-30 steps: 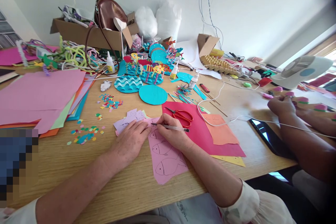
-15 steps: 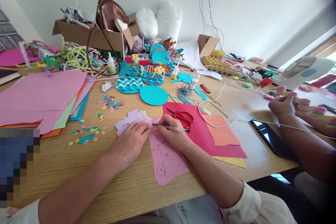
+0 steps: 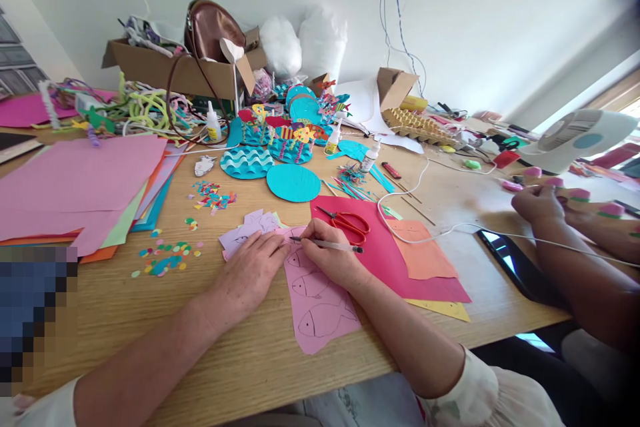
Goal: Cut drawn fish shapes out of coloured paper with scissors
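A pink sheet of paper (image 3: pixel 320 337) with several fish drawn on it in dark lines lies in front of me. My right hand (image 3: pixel 333 257) grips a pen (image 3: pixel 337 246), its tip at the sheet's upper end. Flat, with fingers stretched out, my left hand (image 3: pixel 255 270) rests at the sheet's upper left edge. Lilac paper cut-outs (image 3: pixel 245 233) lie just beyond the left fingers. Red-handled scissors (image 3: pixel 353 223) sit on red paper (image 3: pixel 395 270) behind the right hand. Part of the drawing is hidden under my hands.
Paper confetti (image 3: pixel 167 257) is scattered to the left, near stacked coloured sheets (image 3: pixel 75 177). Blue cardboard ovals (image 3: pixel 293 183) and glue bottles (image 3: pixel 370 157) stand farther back. A white cable (image 3: pixel 425 238) crosses the right side, by a phone (image 3: pixel 505 263) and another person's hand (image 3: pixel 540 205).
The view has shifted very slightly. My hands and the pen stay in almost the same place on the pink sheet.
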Action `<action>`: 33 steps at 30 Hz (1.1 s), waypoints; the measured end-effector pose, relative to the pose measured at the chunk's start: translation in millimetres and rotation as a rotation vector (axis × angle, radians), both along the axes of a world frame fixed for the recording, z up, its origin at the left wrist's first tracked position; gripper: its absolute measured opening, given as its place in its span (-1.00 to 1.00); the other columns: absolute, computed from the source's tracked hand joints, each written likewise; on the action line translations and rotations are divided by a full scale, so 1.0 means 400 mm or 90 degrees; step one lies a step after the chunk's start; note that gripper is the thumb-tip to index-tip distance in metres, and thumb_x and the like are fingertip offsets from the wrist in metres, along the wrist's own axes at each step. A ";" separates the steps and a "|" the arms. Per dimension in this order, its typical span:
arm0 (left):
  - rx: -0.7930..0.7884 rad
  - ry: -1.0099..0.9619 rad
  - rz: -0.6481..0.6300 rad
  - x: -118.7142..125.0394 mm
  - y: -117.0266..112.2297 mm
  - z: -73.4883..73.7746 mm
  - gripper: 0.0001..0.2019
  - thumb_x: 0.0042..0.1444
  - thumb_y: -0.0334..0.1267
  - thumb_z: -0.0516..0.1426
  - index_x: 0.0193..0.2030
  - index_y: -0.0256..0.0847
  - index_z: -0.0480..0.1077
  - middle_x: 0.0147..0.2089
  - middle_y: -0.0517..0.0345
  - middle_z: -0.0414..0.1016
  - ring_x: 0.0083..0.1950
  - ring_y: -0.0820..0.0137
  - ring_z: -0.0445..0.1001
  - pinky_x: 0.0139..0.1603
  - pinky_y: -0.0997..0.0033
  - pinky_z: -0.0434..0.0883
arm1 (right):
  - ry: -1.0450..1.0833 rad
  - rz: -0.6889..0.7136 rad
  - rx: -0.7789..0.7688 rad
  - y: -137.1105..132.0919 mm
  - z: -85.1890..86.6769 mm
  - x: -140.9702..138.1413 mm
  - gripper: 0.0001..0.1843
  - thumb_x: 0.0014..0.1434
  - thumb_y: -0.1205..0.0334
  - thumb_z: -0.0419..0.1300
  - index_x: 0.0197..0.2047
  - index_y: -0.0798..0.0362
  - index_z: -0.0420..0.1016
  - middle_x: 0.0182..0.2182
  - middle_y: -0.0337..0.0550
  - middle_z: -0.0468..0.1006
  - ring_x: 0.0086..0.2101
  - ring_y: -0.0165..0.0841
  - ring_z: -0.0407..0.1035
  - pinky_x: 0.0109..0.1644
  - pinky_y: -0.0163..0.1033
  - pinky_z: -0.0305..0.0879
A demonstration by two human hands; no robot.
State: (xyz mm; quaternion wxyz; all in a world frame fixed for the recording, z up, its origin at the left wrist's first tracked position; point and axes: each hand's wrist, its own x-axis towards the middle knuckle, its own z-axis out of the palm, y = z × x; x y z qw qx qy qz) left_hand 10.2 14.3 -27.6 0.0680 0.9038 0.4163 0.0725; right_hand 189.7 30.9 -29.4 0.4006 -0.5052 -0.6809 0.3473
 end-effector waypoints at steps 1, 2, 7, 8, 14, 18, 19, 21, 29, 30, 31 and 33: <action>-0.001 0.002 -0.002 0.000 0.000 0.001 -0.57 0.22 -0.48 -0.19 0.14 -0.17 0.26 0.17 0.05 0.34 0.22 0.29 0.20 0.26 0.12 0.08 | 0.001 0.000 0.001 0.000 0.000 0.000 -0.97 -0.07 0.33 0.03 -0.50 0.04 0.25 -0.65 -0.36 0.29 -0.64 -0.51 0.11 -0.58 -0.41 0.01; -0.001 0.003 -0.002 0.001 0.000 0.002 -0.57 0.22 -0.49 -0.19 0.14 -0.18 0.26 0.17 0.04 0.34 0.22 0.28 0.21 0.26 0.12 0.08 | 0.002 -0.001 0.001 0.000 -0.001 0.001 -0.97 -0.07 0.33 0.03 -0.50 0.04 0.24 -0.65 -0.37 0.28 -0.64 -0.51 0.11 -0.58 -0.41 0.01; -0.003 0.002 0.003 0.001 -0.001 0.006 -0.54 0.20 -0.52 -0.21 0.13 -0.18 0.28 0.17 0.05 0.34 0.22 0.28 0.21 0.25 0.12 0.09 | 0.007 0.005 0.000 -0.001 -0.003 0.002 -0.97 -0.06 0.34 0.03 -0.49 0.04 0.24 -0.65 -0.37 0.28 -0.64 -0.52 0.09 -0.59 -0.42 0.00; -0.001 0.002 0.003 0.001 -0.001 0.006 -0.54 0.20 -0.52 -0.21 0.13 -0.19 0.28 0.17 0.04 0.34 0.22 0.28 0.21 0.25 0.11 0.09 | 0.007 0.005 0.001 0.000 -0.004 0.002 -0.97 -0.07 0.34 0.03 -0.50 0.04 0.24 -0.65 -0.37 0.28 -0.64 -0.52 0.10 -0.59 -0.42 0.00; 0.016 0.001 0.003 -0.001 -0.001 -0.001 -0.56 0.22 -0.50 -0.20 0.13 -0.17 0.28 0.16 0.04 0.35 0.21 0.28 0.22 0.24 0.13 0.12 | 0.007 0.011 0.001 -0.001 -0.005 0.001 -0.98 -0.05 0.33 0.03 -0.49 0.04 0.25 -0.65 -0.37 0.28 -0.64 -0.51 0.10 -0.58 -0.41 0.01; 0.033 -0.005 -0.012 -0.002 0.003 -0.011 -0.57 0.21 -0.51 -0.20 0.11 -0.18 0.29 0.14 0.03 0.36 0.20 0.27 0.24 0.23 0.11 0.13 | 0.001 0.002 0.006 -0.003 -0.002 0.001 -0.97 -0.06 0.32 0.03 -0.50 0.04 0.25 -0.65 -0.35 0.29 -0.63 -0.50 0.12 -0.57 -0.40 0.02; 0.035 -0.006 -0.017 -0.002 0.004 -0.013 -0.57 0.20 -0.51 -0.20 0.11 -0.19 0.29 0.15 0.02 0.36 0.20 0.26 0.24 0.23 0.10 0.13 | 0.000 0.002 0.007 -0.003 -0.001 0.001 -0.97 -0.06 0.32 0.03 -0.50 0.03 0.25 -0.65 -0.36 0.29 -0.63 -0.50 0.12 -0.58 -0.40 0.02; 0.040 -0.009 -0.021 -0.003 0.005 -0.016 -0.57 0.20 -0.52 -0.20 0.11 -0.19 0.28 0.14 0.02 0.36 0.21 0.26 0.23 0.23 0.10 0.13 | -0.004 0.003 0.008 -0.003 0.000 0.000 -0.97 -0.06 0.32 0.03 -0.50 0.03 0.25 -0.66 -0.36 0.29 -0.64 -0.50 0.12 -0.58 -0.40 0.02; 0.039 -0.002 -0.014 -0.003 0.004 -0.014 -0.58 0.22 -0.49 -0.19 0.12 -0.20 0.27 0.16 0.03 0.35 0.21 0.28 0.22 0.24 0.15 0.10 | -0.013 0.001 0.012 -0.003 0.001 0.000 -0.97 -0.06 0.32 0.03 -0.50 0.03 0.24 -0.66 -0.38 0.27 -0.64 -0.50 0.10 -0.58 -0.40 0.00; 0.037 -0.002 -0.012 -0.004 0.004 -0.012 -0.59 0.22 -0.48 -0.19 0.12 -0.19 0.28 0.15 0.04 0.35 0.21 0.28 0.21 0.25 0.15 0.09 | -0.013 0.002 0.011 -0.004 0.002 0.000 -0.97 -0.06 0.33 0.03 -0.50 0.04 0.24 -0.66 -0.37 0.28 -0.64 -0.50 0.11 -0.58 -0.40 0.01; 0.033 -0.003 -0.009 -0.004 0.003 -0.011 -0.59 0.22 -0.48 -0.19 0.12 -0.19 0.27 0.15 0.04 0.35 0.21 0.29 0.21 0.25 0.15 0.09 | -0.014 0.001 0.011 -0.004 0.003 0.000 -0.97 -0.06 0.33 0.03 -0.50 0.04 0.24 -0.65 -0.37 0.29 -0.63 -0.50 0.11 -0.57 -0.40 0.01; 0.025 -0.002 -0.007 -0.004 0.002 -0.008 -0.58 0.22 -0.48 -0.20 0.12 -0.18 0.27 0.15 0.06 0.35 0.21 0.29 0.21 0.25 0.14 0.09 | -0.015 -0.002 0.012 -0.005 0.004 0.000 -0.97 -0.06 0.33 0.03 -0.50 0.04 0.24 -0.65 -0.37 0.28 -0.63 -0.50 0.11 -0.57 -0.40 0.01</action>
